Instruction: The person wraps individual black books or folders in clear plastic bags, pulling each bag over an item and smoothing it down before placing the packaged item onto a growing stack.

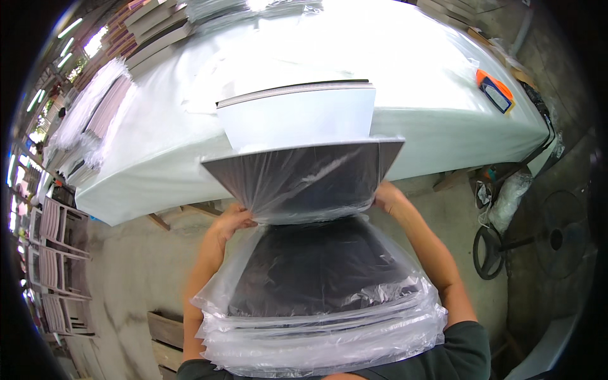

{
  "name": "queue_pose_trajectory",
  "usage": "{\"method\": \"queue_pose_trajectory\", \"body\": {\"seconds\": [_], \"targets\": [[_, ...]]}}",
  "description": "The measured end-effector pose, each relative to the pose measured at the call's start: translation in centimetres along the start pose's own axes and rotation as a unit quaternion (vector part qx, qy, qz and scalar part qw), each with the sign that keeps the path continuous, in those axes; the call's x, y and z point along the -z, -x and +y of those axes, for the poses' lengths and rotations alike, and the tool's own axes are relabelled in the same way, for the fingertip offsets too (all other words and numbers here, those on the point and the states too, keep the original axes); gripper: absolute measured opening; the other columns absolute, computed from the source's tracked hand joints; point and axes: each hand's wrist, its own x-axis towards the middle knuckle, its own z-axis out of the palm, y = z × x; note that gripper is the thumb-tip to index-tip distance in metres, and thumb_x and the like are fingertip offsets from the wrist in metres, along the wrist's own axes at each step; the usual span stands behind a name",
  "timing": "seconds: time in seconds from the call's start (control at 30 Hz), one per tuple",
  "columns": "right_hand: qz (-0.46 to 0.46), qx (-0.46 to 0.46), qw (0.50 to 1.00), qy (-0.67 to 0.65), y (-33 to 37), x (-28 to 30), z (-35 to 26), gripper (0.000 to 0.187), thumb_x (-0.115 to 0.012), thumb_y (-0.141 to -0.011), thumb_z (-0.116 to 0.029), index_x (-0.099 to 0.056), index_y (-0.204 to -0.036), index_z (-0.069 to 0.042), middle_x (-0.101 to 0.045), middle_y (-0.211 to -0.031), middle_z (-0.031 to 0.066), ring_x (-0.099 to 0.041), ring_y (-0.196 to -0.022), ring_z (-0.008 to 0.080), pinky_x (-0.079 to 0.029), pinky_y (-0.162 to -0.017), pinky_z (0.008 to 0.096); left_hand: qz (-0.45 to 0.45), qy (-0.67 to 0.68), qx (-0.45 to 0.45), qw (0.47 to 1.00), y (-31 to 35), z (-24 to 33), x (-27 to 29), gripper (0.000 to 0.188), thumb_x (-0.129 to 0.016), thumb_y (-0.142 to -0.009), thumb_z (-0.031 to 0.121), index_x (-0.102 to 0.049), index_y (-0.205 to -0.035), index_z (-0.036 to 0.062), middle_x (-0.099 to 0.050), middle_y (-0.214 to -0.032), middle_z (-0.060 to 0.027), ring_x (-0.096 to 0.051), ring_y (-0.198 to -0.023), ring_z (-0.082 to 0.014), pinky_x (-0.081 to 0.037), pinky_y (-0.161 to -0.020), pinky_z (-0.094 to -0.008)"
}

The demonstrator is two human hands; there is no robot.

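From my remote view, the left hand (235,220) and right hand (387,196) pinch the clear plastic bag (269,206) over the dark panel (310,172), tilted between table (149,168) and bagged stack (310,272). I judge this as sleeving; the next move calls for even tugging.

In front of you is a flat, dark panel (310,171), its face covered by a clear bag (278,219). The panel looks tilted toward you, its pale, straight far edge seeming higher and wider than the near one. Over the dark face the bag is thin and wrinkled, with slanting creases and a glossy streak. It bunches along the panel's near edge, and you have hold of it at both sides.
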Motion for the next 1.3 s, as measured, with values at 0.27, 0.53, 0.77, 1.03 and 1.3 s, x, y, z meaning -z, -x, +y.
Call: {"method": "queue_pose_trajectory", "body": {"seconds": [0.27, 0.53, 0.77, 1.03, 1.3], "targets": [[0.008, 0.128, 0.920, 0.371, 0.0, 3.9, 7.7, 0.031, -0.075, -0.067, -0.023, -0.068, -0.083, 0.002, -0.067, -0.077, 0.0126, -0.061, -0.069, 0.0199, -0.048, -0.065, 0.0335, 0.142, -0.027, -0.151, 0.978, 2.5, -6.6, -4.6, 0.022, -0.060, -0.081, 0.014, -0.065, -0.094, -0.0032, -0.061, -0.070, -0.0023, -0.055, -0.065, -0.0087, -0.043, -0.057, -0.0250], [0.088, 0.476, 0.833, 0.269, 6.9, 2.4, -23.7, 0.013, -0.064, -0.078, -0.012, -0.063, -0.078, 0.001, -0.062, -0.074, 0.0055, -0.054, -0.068, 0.0095, -0.040, -0.060, 0.0235, 0.296, -0.159, -0.513, 0.790, 8.4, 19.9, 0.1, 0.034, -0.048, -0.091, 0.005, -0.050, -0.123, -0.0045, -0.055, -0.123, -0.0088, -0.050, -0.114, -0.0130, -0.035, -0.098, -0.0248], [-0.247, 0.383, 0.743, 0.490, 1.1, -7.5, -29.5, 0.026, -0.067, -0.077, -0.023, -0.066, -0.092, -0.001, -0.065, -0.088, 0.0067, -0.058, -0.088, 0.0168, -0.044, -0.082, 0.0299, 0.045, -0.282, -0.427, 0.858, 2.2, 32.4, -2.9, 0.041, -0.054, -0.091, 0.025, -0.051, -0.125, 0.0019, -0.052, -0.127, -0.0071, -0.047, -0.118, -0.0171, -0.033, -0.101, -0.0311], [-0.087, 0.467, 0.852, 0.221, -0.3, -6.1, -30.7, 0.030, -0.057, -0.088, -0.031, -0.058, -0.082, -0.002, -0.058, -0.071, 0.0042, -0.056, -0.066, 0.0116, -0.048, -0.068, 0.0261, -0.025, -0.362, -0.382, 0.850, -1.1, 34.7, -5.0, 0.069, -0.048, -0.087, 0.055, -0.045, -0.130, 0.0012, -0.045, -0.134, -0.0138, -0.038, -0.127, -0.0299, -0.028, -0.105, -0.0369], [-0.018, 0.531, 0.823, 0.203, -0.3, -5.7, -31.3, 0.027, -0.059, -0.087, -0.026, -0.056, -0.077, -0.001, -0.060, -0.073, 0.0060, -0.060, -0.072, 0.0141, -0.048, -0.072, 0.0275, -0.132, -0.425, -0.302, 0.843, -3.2, 37.1, -5.3, 0.051, -0.050, -0.092, 0.035, -0.046, -0.129, 0.0006, -0.059, -0.118, -0.0047, -0.054, -0.105, -0.0103, -0.040, -0.091, -0.0258]]}}
